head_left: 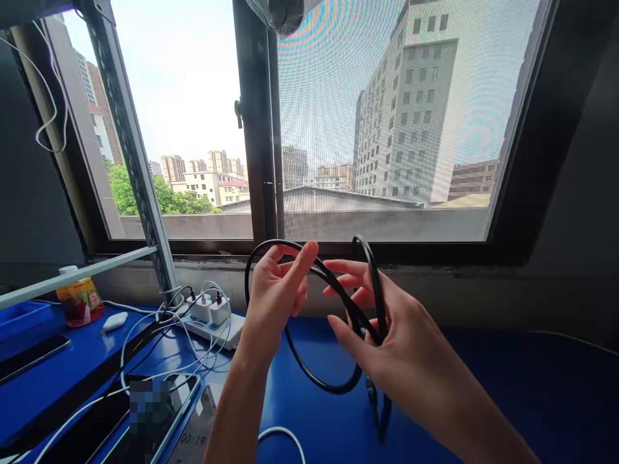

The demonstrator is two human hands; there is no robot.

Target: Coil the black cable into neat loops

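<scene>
Both of my hands are raised in front of the window, holding a thick black cable [319, 380] wound into loops. My left hand [275, 293] pinches the upper part of a loop between thumb and fingers, index finger stretched upward. My right hand [382, 328] grips the gathered loops, which pass across its palm and between thumb and fingers. The lowest loop hangs just above the blue table [507, 386], and a cable end drops below my right hand.
A white power strip [213, 322] with plugged-in chargers and white cords lies at the left. Phones or tablets [145, 412] lie at the lower left. An orange-labelled bottle [80, 299] and a small white object [115, 320] stand further left. The window sill runs behind.
</scene>
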